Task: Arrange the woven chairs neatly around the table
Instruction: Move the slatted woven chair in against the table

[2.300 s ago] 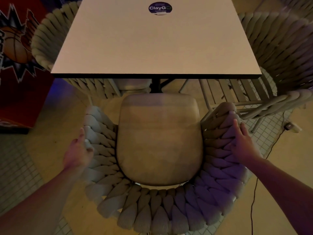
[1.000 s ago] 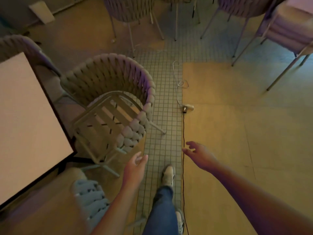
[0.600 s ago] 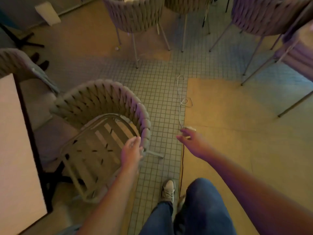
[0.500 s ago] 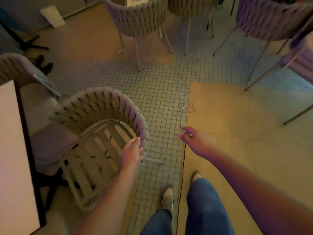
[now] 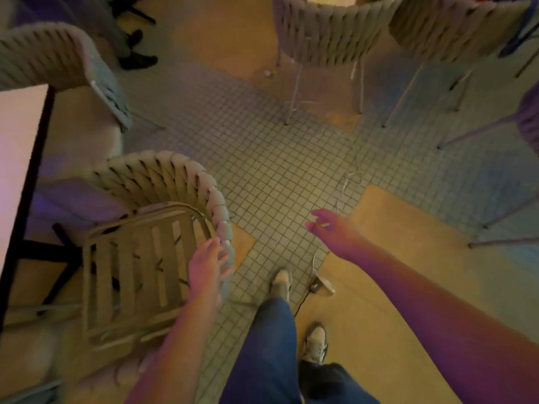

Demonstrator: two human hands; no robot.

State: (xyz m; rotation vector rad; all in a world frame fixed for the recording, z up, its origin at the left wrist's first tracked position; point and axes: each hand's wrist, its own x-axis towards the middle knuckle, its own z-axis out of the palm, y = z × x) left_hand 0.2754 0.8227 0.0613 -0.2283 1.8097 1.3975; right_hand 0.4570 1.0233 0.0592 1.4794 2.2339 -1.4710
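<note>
Woven chair with a curved beige rope backrest and a slatted metal seat [image 5: 163, 182] stands at the near left, beside the pale square table with a dark edge [image 5: 17, 158], whose corner shows at the left border. Left hand [image 5: 207, 269] lies on the right end of the woven backrest, palm down, fingers together and draped over the rope rim; whether they actually grip it cannot be told through the motion blur. Right hand [image 5: 335, 231] hangs free over the small-tiled grey floor [image 5: 277, 170], touching nothing, fingers loosely spread. A second woven chair with a pale cushion [image 5: 58, 59] sits at the far left, against the table's far side. Two further woven chairs on thin metal legs [image 5: 329, 33] stand at the far right, well apart from the table. A thin white cable [image 5: 348, 182] trails across the tiles, ending near a small plug [image 5: 319, 284] beside the person's light shoe [image 5: 281, 282].
</note>
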